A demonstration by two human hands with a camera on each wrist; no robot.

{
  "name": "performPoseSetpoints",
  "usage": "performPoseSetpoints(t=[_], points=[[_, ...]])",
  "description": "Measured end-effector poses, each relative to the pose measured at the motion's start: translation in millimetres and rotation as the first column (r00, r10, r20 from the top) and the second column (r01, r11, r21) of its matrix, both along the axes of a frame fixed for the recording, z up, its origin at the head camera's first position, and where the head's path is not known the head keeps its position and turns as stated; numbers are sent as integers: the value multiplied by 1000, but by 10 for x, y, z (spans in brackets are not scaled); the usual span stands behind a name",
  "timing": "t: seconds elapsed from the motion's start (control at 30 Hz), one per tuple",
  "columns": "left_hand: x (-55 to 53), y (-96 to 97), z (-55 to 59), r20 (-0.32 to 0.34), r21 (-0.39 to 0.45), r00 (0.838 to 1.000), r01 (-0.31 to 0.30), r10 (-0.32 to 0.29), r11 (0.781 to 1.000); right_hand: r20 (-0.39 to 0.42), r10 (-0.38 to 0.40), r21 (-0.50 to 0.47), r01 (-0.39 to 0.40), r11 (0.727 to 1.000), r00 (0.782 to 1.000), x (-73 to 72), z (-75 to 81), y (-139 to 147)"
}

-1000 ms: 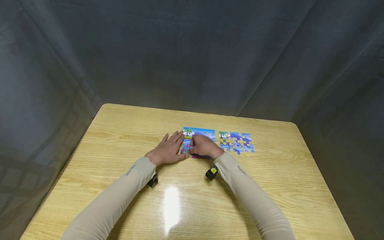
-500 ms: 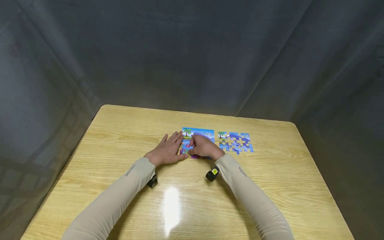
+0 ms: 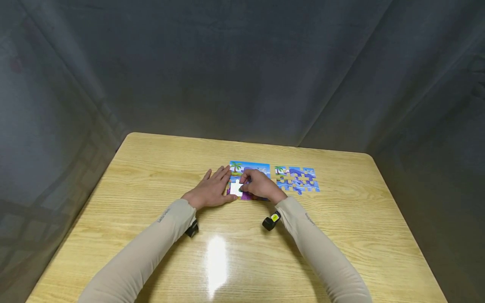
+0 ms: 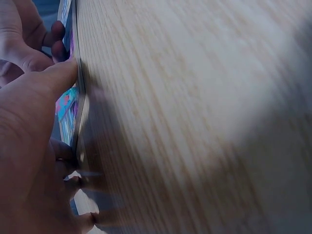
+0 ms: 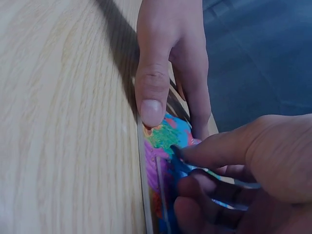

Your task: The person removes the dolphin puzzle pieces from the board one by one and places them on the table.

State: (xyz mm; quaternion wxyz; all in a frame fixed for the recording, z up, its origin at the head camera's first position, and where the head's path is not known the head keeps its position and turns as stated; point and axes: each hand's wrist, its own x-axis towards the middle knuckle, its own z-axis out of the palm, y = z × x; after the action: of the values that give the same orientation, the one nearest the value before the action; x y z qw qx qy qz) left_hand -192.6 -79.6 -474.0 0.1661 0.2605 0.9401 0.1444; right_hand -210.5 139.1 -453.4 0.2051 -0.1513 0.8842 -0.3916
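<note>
A picture puzzle board (image 3: 250, 164) with a palm tree and sea scene lies on the table. My left hand (image 3: 209, 190) rests flat along its left side, fingers spread, thumb at its lower edge. My right hand (image 3: 259, 184) is bent over the board, its thumb and fingers pinching the edge of a puzzle piece (image 5: 168, 134). In the right wrist view that piece is green, blue and pink and lies near the left thumb; from the left wrist it looks tilted up. A bright white piece-shaped patch (image 3: 236, 189) shows in the board's lower left. The right palm covers much of the board.
Right of the board lies a group of puzzle pieces (image 3: 297, 179), partly joined, with gaps between them. The wooden table (image 3: 151, 164) has rounded far corners. Dark grey curtains (image 3: 242, 71) hang behind it and at both sides.
The right thumb and fingers have shifted slightly right and up. The lower-left part of the board, coloured before, now shows a white piece-shaped patch. The left hand has stayed in place.
</note>
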Motion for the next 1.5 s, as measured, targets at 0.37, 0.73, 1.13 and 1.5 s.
performPoseSetpoints(t=[0.37, 0.73, 1.13, 1.5], points=[[-18, -9, 3, 14, -9, 1000, 3, -3, 1000, -70, 42, -18, -43, 999, 997, -2, -15, 41], [-16, -11, 3, 19, -11, 1000, 3, -3, 1000, -6, 32, -114, -32, 993, 999, -6, -7, 128], [-7, -8, 7, 25, -12, 1000, -2, 2, 1000, 50, -41, -125, 47, 991, 998, 13, 62, 450], [15, -19, 21, 17, 2, 1000, 12, -12, 1000, 60, -68, -131, 75, 989, 996, 53, 136, 865]])
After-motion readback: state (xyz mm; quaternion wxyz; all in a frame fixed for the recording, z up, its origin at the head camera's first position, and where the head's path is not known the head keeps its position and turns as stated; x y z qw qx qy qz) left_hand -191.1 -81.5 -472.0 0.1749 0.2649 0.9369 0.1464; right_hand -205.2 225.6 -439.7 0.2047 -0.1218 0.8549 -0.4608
